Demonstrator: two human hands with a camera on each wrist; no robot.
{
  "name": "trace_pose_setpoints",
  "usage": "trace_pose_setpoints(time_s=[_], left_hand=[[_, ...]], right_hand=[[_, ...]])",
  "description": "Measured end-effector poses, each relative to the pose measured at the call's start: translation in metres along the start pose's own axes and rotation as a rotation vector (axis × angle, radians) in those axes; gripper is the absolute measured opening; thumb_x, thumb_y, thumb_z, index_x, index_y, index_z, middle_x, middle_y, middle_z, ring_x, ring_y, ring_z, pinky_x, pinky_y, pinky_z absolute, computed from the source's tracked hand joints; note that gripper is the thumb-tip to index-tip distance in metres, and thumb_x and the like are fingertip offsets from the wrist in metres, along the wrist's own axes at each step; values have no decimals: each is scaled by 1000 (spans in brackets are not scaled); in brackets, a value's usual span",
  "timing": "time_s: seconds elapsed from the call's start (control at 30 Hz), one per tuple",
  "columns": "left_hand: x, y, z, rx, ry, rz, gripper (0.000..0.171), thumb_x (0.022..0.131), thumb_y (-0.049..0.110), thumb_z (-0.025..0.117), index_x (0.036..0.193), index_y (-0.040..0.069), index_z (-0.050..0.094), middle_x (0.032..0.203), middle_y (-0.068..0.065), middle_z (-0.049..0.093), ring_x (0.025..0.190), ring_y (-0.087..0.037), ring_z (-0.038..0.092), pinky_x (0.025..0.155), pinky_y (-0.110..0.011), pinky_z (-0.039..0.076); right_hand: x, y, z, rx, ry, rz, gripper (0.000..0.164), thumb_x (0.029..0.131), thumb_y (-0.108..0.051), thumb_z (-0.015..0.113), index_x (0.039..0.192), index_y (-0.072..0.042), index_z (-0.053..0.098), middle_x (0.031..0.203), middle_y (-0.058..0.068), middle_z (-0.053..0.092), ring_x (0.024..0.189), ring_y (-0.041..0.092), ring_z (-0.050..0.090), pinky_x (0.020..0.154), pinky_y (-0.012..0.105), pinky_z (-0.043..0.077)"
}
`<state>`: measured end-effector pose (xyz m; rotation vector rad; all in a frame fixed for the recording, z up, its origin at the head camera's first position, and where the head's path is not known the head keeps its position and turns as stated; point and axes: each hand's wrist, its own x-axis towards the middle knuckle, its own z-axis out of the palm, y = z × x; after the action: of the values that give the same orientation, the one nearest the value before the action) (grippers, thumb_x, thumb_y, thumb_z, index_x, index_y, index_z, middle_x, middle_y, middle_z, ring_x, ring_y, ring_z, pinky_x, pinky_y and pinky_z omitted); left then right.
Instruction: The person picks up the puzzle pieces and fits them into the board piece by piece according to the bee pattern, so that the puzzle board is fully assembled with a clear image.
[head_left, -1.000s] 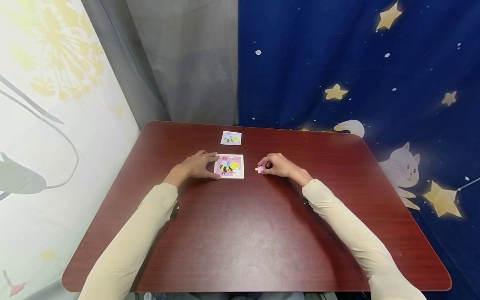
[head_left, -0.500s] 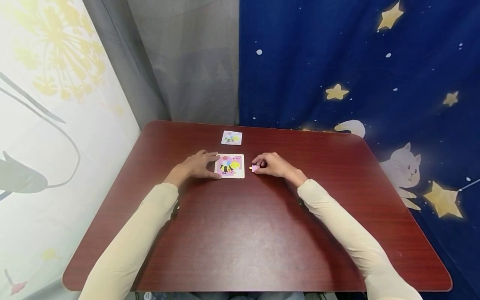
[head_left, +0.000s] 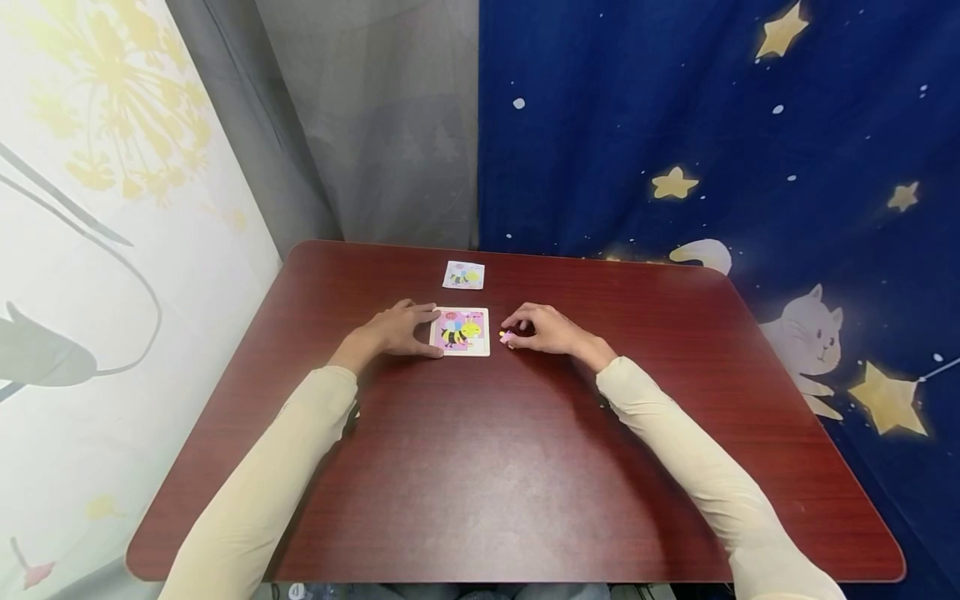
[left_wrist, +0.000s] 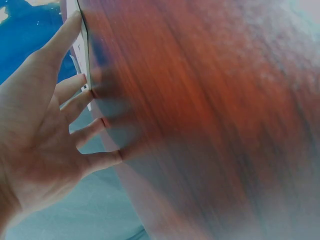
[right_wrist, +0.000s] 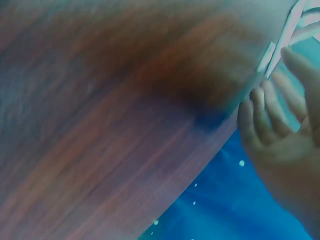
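A square wooden puzzle tray (head_left: 468,354) with a pale rim and a yellow-and-black bee on pink lies on the table. A whitish patch shows at the lower right of its picture. My left hand (head_left: 393,330) holds the tray's left side, index fingertip at the far corner and thumb at the near one. In the left wrist view its thumb and fingertips reach the tray's edge (left_wrist: 85,42). Just right of the tray, my right hand (head_left: 553,330) pinches a small pink-and-yellow puzzle piece (head_left: 507,337), now tilted. The right wrist view shows that hand's other fingers curled.
Behind the tray lies a card (head_left: 463,276) with the same bee picture. The dark red wooden table (head_left: 480,467) extends around both forearms. A blue star-patterned curtain (head_left: 585,150) and a grey one (head_left: 382,125) hang beyond its far edge.
My right hand has moved left toward the tray with the puzzle piece, then turned the piece in its fingertips. The left hand and the tray have stayed in place.
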<state>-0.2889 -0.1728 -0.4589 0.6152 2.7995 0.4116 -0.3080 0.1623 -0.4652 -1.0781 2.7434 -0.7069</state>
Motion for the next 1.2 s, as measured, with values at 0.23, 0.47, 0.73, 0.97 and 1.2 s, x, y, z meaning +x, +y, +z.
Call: trace_pose_setpoints(time_s=[0.23,0.47,0.73,0.97,1.2], left_hand=[[-2,2,0,-9,6,-1,94,83,63,79,160,22,44,168,-5,34,148,-37,32,111,-65,37],[0,0,0,4,2,-1,95,83,66,77,160,22,42,168,-5,33,149,-39,30,111,-66,36],[-1,2,-1,8,-5,0,95,83,65,78,161,22,42,169,-4,32,151,-38,29,112,-66,36],[-1,1,-1,5,-9,-4,95,84,64,78,160,22,42,168,-5,33,150,-38,30,111,-67,36],[-1,2,0,3,-11,-11,95,83,65,78,160,23,43,168,-4,33,151,-37,29,112,-66,36]], right_hand=[[-4,4,-4,5,-81,-120,36,90,-5,77,126,-9,75,120,8,70,100,22,65,88,37,55],[-3,3,-1,7,-66,-87,30,94,-18,79,123,-12,77,107,4,70,94,17,62,86,34,54],[1,-3,2,1,-21,-88,29,95,-23,79,122,-13,78,102,2,68,91,17,62,82,32,53],[8,-13,2,12,-19,-92,29,95,-25,78,121,-13,78,104,3,68,91,17,62,82,31,53],[14,-21,8,24,-13,-120,27,95,-24,79,118,-11,79,101,4,68,90,17,61,81,31,52]])
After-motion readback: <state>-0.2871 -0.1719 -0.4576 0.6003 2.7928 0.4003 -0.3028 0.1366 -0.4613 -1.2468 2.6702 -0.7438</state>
